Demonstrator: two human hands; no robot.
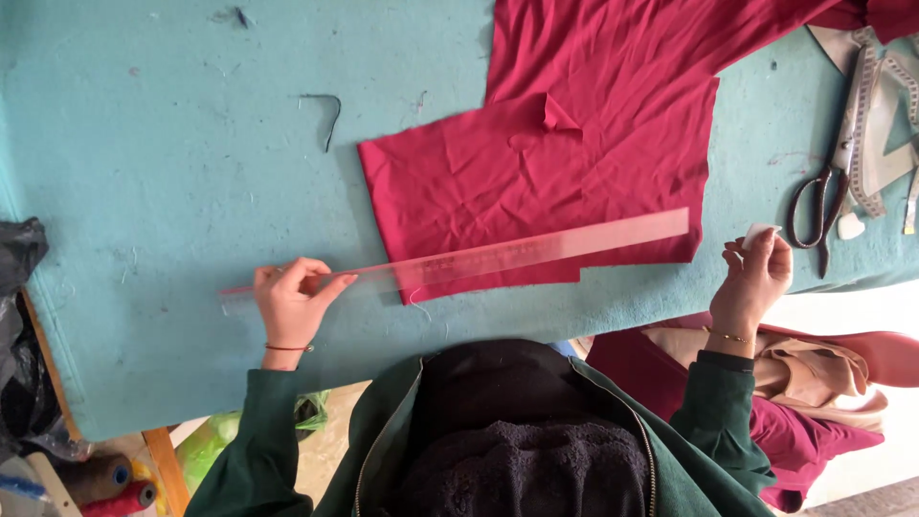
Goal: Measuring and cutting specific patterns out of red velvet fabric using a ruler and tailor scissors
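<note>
Teal felt table [172, 191] bears unmarked crimson fabric [536, 182]; left hand [292, 302] pins a clear ruler [498, 257] across it, right hand [756, 278] pinching tailor's chalk [761, 233].

We've got a big worktable covered in worn teal felt [172, 191], scuffed and dotted with lint and stray thread. Its wooden edge [165, 469] shows at one corner, well off from where anything's being gripped. Down past that corner there's pale floor [330, 445], a crumpled black plastic bag [19, 325] and a couple of fat thread spools [120, 483]. Off the opposite end the floor looks bright [862, 311], nearly washed out, so the light's soft and even overall.
</note>
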